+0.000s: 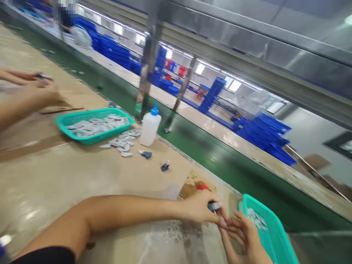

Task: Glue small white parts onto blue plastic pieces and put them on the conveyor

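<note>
My left hand (pixel 199 206) reaches across the table, its fingers closed around a small dark blue and white plastic part (pixel 214 206). My right hand (pixel 244 236) meets it at the fingertips, fingers bent and pinched together; whatever they hold is too small and blurred to name. Just beyond the left hand lies a red object (pixel 202 186) on a wet brown patch. Similar blue and white parts (pixel 145 154) lie farther up the table, near a white squeeze bottle (pixel 150 126) with a blue cap. Beside my right hand is a green basket (pixel 275 231) holding small white pieces (pixel 257 219).
Another green basket (pixel 95 140), full of white pieces, stands at left, with loose pieces (pixel 125 141) next to it. A co-worker's hands (pixel 41 90) work at far left. A green conveyor belt (pixel 192 139) runs along the table's far edge, with metal posts (pixel 150 62) rising there.
</note>
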Demonstrator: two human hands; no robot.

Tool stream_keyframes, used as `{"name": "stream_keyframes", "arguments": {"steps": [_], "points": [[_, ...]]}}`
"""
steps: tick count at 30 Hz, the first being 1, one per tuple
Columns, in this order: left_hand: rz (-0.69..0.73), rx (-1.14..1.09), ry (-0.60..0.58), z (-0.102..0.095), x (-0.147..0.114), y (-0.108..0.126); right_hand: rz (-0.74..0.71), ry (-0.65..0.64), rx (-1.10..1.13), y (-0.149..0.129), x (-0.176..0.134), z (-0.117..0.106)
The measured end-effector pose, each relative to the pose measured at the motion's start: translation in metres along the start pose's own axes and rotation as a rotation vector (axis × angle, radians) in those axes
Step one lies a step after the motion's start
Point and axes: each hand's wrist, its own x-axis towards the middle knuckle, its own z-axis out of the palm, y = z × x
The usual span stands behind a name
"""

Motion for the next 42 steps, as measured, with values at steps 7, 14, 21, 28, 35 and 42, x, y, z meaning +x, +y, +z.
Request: {"name": "stream_keyframes", "arguments": {"steps": [7,14,21,28,35,42], "points": [[-0.081,-0.056,-0.064,-0.007,0.001,0.001,-0.171,-0.079,-0.076,-0.046,0.014,-0.007],[-0.131,0.002,0.067,-0.008,0.006,0.001,-0.091,-0.060,-0.114,-0.033,0.017,0.001],[-0.299,-0.511,0.385,-0.023,0.020,0.002,0.046,-0.051,-0.143,0.013,-0.001,0.017],[-0.361,-0.467,0.320,-0.023,0.019,0.002,0.121,-0.068,-0.169,0.024,-0.009,0.026],[-0.422,-0.561,0.256,-0.023,0.017,0.001,0.172,-0.058,-0.200,0.026,-0.010,0.026],[-0.430,-0.623,0.202,-0.023,0.017,-0.001,0.119,-0.001,-0.149,0.021,-0.008,0.023]]}}
